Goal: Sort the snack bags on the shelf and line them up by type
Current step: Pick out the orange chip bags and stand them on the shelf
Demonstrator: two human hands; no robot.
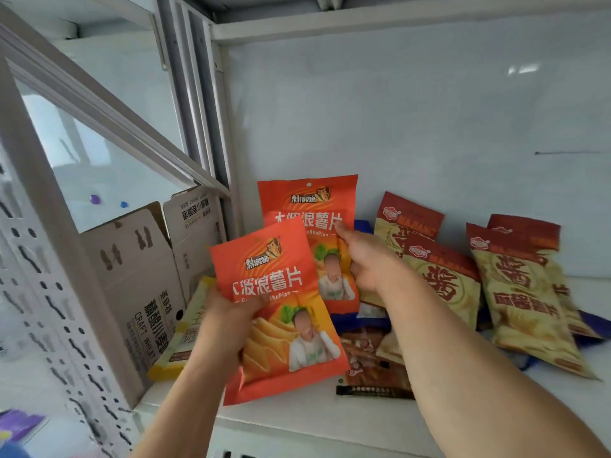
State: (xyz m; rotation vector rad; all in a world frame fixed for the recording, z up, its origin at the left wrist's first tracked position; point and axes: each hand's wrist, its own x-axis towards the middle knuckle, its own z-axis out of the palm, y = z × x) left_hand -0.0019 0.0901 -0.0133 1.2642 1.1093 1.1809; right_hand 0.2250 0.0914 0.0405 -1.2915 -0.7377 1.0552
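Note:
My left hand (231, 317) grips an orange chip bag (281, 325) by its left edge and holds it tilted above the white shelf (297, 411). Behind it a second orange chip bag (309, 206) stands upright against the back wall, with my right hand (367, 256) holding its right edge. To the right, several beige-and-red chip bags (525, 302) lean in a row against the wall. A brown snack bag (370, 361) lies flat under my right forearm. A yellow bag (185, 338) lies at the left, partly hidden by my left hand.
An open cardboard beer box (142, 276) stands at the shelf's left end beside a white perforated upright (49, 292). Blue packaging (363, 320) shows beneath the bags. The white back wall (429, 127) closes the shelf behind.

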